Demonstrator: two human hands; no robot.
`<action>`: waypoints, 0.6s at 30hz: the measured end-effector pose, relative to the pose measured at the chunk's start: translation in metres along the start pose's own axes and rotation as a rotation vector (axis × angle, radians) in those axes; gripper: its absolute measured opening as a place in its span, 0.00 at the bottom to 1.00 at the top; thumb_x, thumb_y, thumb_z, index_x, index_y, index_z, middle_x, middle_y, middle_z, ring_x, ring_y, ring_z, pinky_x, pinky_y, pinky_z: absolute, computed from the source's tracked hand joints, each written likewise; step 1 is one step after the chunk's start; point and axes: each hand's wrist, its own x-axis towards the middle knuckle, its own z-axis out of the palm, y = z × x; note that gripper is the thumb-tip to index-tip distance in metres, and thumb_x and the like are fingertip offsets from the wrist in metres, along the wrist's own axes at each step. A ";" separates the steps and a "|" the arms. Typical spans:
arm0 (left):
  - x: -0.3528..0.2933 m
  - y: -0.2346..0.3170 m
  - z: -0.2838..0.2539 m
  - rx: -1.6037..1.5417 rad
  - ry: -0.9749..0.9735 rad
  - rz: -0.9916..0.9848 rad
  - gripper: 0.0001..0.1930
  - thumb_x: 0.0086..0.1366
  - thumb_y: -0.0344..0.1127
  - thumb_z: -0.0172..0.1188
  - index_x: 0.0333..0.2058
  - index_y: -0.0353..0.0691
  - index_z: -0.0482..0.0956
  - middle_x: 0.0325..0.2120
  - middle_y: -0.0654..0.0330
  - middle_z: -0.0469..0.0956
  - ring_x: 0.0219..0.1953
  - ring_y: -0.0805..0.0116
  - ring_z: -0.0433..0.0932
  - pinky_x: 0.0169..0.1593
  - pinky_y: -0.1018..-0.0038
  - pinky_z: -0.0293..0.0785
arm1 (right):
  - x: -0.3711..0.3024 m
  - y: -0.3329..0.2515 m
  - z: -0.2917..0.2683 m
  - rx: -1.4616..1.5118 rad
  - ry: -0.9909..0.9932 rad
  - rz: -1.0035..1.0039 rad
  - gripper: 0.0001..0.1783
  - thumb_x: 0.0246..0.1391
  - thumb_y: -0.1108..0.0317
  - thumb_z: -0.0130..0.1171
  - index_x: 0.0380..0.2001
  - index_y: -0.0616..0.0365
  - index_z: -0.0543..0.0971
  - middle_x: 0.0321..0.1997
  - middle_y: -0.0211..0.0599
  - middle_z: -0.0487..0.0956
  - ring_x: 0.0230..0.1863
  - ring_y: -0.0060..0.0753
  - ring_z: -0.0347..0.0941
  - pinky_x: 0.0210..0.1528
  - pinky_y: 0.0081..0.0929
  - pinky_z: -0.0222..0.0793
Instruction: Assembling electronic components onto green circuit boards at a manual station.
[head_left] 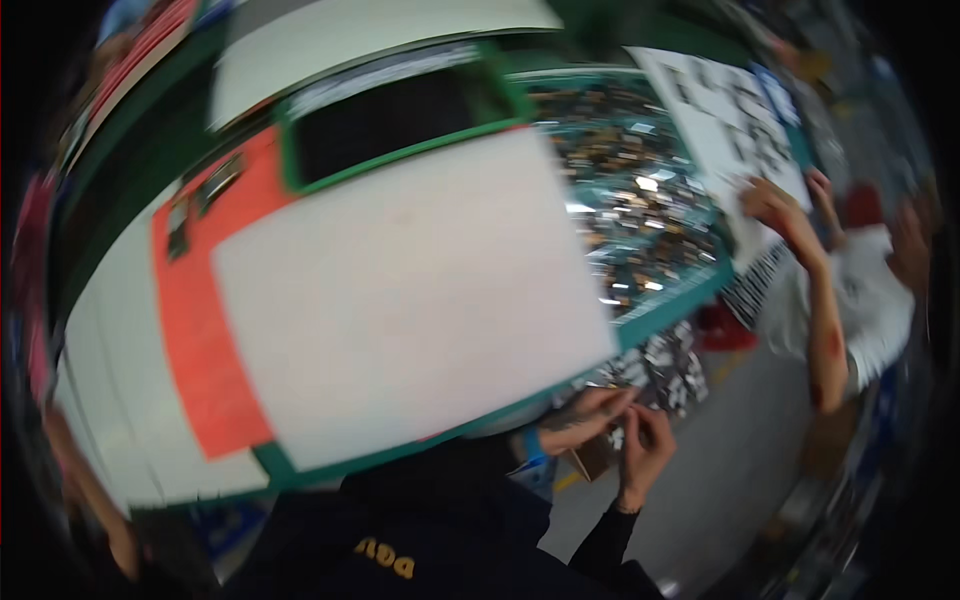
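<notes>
Both my hands are low and right of centre, past the near edge of the worktable. My left hand [590, 415], with a blue band [535, 450] at its wrist, has its fingertips closed together in a pinch. Close beside it, my right hand [645, 455] is curled with thumb and fingers drawn together. Whatever sits between the fingertips is too small and blurred to make out. Behind and below them is a box of small pale and dark pieces [665, 370]; its cardboard side [592, 457] shows under my left hand.
A white sheet [410, 290] lies over an orange mat [200, 340] holding two small metal parts [220, 185]. Beyond is a green-framed black tray [400, 115]. Teal trays of shiny metal parts [640, 190] stand right. A co-worker's arm [815, 290] reaches over a white sheet of dark parts [725, 110].
</notes>
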 end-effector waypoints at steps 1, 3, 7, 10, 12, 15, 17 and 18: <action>0.009 -0.008 -0.007 0.037 -0.039 0.010 0.19 0.77 0.44 0.57 0.57 0.37 0.76 0.45 0.67 0.75 0.41 0.81 0.71 0.42 0.82 0.70 | 0.009 -0.002 -0.002 0.066 0.005 0.009 0.06 0.55 0.75 0.67 0.37 0.62 0.87 0.30 0.30 0.81 0.27 0.23 0.71 0.32 0.20 0.67; 0.016 -0.013 -0.012 0.089 -0.121 -0.003 0.26 0.76 0.43 0.59 0.66 0.36 0.72 0.59 0.63 0.76 0.52 0.78 0.75 0.50 0.80 0.77 | 0.016 -0.004 -0.006 0.120 0.058 0.031 0.06 0.54 0.75 0.68 0.37 0.62 0.87 0.30 0.30 0.80 0.27 0.23 0.71 0.32 0.20 0.67; 0.019 -0.007 0.004 0.017 -0.105 -0.079 0.27 0.75 0.39 0.61 0.67 0.36 0.70 0.57 0.62 0.77 0.53 0.77 0.75 0.52 0.79 0.77 | 0.018 -0.001 -0.023 0.124 -0.010 0.054 0.07 0.54 0.77 0.68 0.37 0.62 0.87 0.30 0.31 0.80 0.27 0.24 0.71 0.32 0.21 0.68; 0.027 0.000 0.003 0.123 -0.051 -0.076 0.28 0.75 0.40 0.62 0.68 0.36 0.70 0.58 0.61 0.77 0.54 0.75 0.76 0.54 0.77 0.78 | 0.027 -0.005 -0.022 0.105 -0.042 0.015 0.07 0.54 0.78 0.68 0.38 0.62 0.87 0.30 0.32 0.81 0.27 0.25 0.71 0.32 0.21 0.69; 0.030 0.001 0.003 0.117 -0.054 -0.076 0.28 0.75 0.40 0.62 0.68 0.36 0.70 0.58 0.60 0.77 0.54 0.75 0.76 0.54 0.78 0.78 | 0.034 -0.007 -0.023 0.119 -0.033 0.009 0.07 0.54 0.78 0.67 0.38 0.62 0.87 0.30 0.33 0.80 0.27 0.25 0.72 0.32 0.22 0.69; 0.035 0.000 0.007 0.066 -0.003 -0.054 0.29 0.74 0.42 0.63 0.68 0.35 0.70 0.58 0.60 0.77 0.54 0.75 0.76 0.54 0.78 0.77 | 0.043 -0.006 -0.028 0.172 -0.072 -0.031 0.07 0.55 0.79 0.67 0.38 0.62 0.87 0.31 0.33 0.80 0.28 0.26 0.72 0.33 0.22 0.69; 0.036 0.001 0.007 0.080 0.007 -0.064 0.29 0.74 0.42 0.63 0.68 0.35 0.70 0.58 0.59 0.77 0.54 0.75 0.76 0.54 0.79 0.77 | 0.046 -0.001 -0.028 0.169 -0.082 -0.034 0.07 0.55 0.78 0.67 0.38 0.62 0.86 0.31 0.33 0.80 0.28 0.27 0.72 0.33 0.23 0.69; 0.036 0.001 0.007 0.087 0.023 -0.069 0.29 0.74 0.42 0.63 0.68 0.35 0.70 0.58 0.59 0.77 0.54 0.75 0.76 0.53 0.79 0.76 | 0.048 0.002 -0.028 0.165 -0.103 -0.042 0.07 0.55 0.78 0.67 0.38 0.63 0.86 0.31 0.33 0.80 0.28 0.27 0.72 0.33 0.23 0.69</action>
